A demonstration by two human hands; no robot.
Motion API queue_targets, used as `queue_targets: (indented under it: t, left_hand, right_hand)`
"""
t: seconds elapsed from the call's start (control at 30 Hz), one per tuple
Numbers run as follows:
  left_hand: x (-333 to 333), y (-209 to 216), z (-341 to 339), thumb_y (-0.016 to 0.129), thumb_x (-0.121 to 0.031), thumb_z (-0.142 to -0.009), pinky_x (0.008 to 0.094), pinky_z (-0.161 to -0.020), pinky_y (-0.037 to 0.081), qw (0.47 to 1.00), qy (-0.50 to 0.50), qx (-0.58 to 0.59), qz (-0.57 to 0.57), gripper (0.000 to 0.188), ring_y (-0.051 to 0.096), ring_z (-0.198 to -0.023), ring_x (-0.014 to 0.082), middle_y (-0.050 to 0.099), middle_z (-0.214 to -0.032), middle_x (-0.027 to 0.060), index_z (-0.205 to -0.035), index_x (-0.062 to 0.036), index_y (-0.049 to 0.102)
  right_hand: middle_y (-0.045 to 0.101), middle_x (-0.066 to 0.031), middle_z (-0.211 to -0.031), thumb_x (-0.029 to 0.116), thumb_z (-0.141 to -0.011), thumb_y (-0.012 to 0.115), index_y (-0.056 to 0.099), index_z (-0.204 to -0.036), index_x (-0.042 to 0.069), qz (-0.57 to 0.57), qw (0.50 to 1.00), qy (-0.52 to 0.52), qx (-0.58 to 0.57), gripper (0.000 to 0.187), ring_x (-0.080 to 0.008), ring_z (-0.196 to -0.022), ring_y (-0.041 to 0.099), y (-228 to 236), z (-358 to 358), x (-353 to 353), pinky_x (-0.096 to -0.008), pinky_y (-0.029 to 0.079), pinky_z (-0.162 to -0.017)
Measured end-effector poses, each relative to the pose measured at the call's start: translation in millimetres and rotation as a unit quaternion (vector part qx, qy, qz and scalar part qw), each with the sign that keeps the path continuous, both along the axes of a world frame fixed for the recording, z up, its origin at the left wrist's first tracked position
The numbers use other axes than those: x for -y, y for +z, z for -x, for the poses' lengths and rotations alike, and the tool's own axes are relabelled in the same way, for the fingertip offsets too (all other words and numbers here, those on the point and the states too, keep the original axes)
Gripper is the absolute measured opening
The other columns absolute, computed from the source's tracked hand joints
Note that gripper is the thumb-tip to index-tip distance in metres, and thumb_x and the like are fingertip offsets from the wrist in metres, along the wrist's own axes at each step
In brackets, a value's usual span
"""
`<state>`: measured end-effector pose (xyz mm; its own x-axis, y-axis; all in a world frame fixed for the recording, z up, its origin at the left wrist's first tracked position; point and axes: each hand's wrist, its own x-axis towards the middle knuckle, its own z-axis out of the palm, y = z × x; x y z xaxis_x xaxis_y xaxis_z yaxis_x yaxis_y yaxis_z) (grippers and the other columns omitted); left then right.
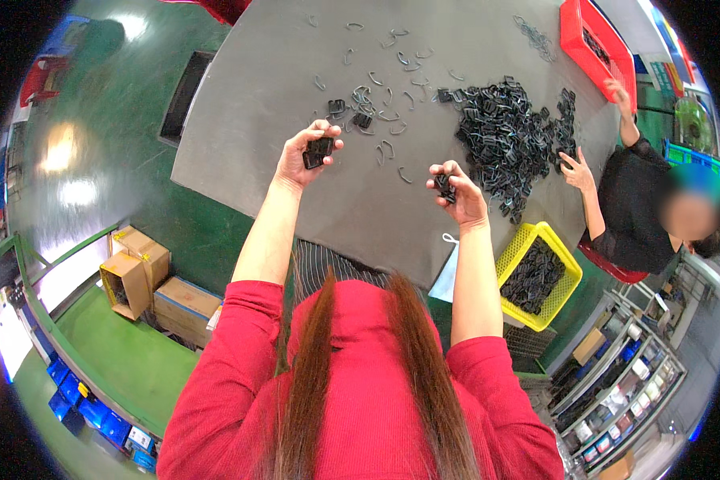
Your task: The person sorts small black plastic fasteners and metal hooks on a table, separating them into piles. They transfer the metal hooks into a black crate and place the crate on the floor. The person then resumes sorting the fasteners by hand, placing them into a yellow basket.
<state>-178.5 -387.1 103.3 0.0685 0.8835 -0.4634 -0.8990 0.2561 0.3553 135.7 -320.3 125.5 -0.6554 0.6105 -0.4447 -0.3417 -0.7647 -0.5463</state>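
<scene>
Raised over the near part of the grey table (240,136), my left hand (298,157) is closed around black plastic buckles (318,154). My right hand (467,200) grips more small black buckles (444,189), partly hidden by its fingers. Thin bent metal wire pieces (362,96) lie scattered beyond my left hand, with a loose black buckle (338,106) among them. Beyond my right hand spreads a large heap of black buckles (492,120), some with metal wire in them.
A yellow basket (570,298) of black parts stands right of my right forearm. A red crate (572,36) sits at the far right. Close to it, a co-worker's hand (578,170) touches the heap. A pale blue face mask (446,276) hangs at the table's near edge.
</scene>
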Motion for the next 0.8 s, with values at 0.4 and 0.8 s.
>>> queue_targets:
  t: [0.4, 0.8]
  left_hand:
    - [-70, -61, 4, 0.069, -0.033, -0.075, 0.0365, -0.066, 0.047, 0.537, -0.134, -0.826, 0.103, 0.029, 0.062, -0.072, 0.0247, 0.063, -0.072, 0.0077, -0.093, -0.0109, 0.061]
    - [-34, -19, 32, 0.064, -0.019, -0.083, 0.0212, -0.055, 0.050, 0.981, -0.116, -0.155, 0.000, 0.015, 0.062, -0.080, 0.0170, 0.062, -0.092, 0.0047, -0.092, -0.0091, 0.058]
  right_hand:
    - [0.065, -0.0112, -0.086, 0.025, -0.074, 0.070, 0.057, -0.096, 0.011, -0.463, 0.609, 0.225, 0.603, 0.029, -0.0276, -0.081, 0.063, -60, 158, -48, -0.0391, 0.048, -0.072]
    - [0.064, -0.0071, -0.088, 0.023, -0.084, 0.062, 0.057, -0.090, 0.005, 0.052, 0.978, 0.077, 0.188, 0.020, -0.0202, -0.079, 0.065, -30, 116, -53, -0.0286, 0.052, -0.060]
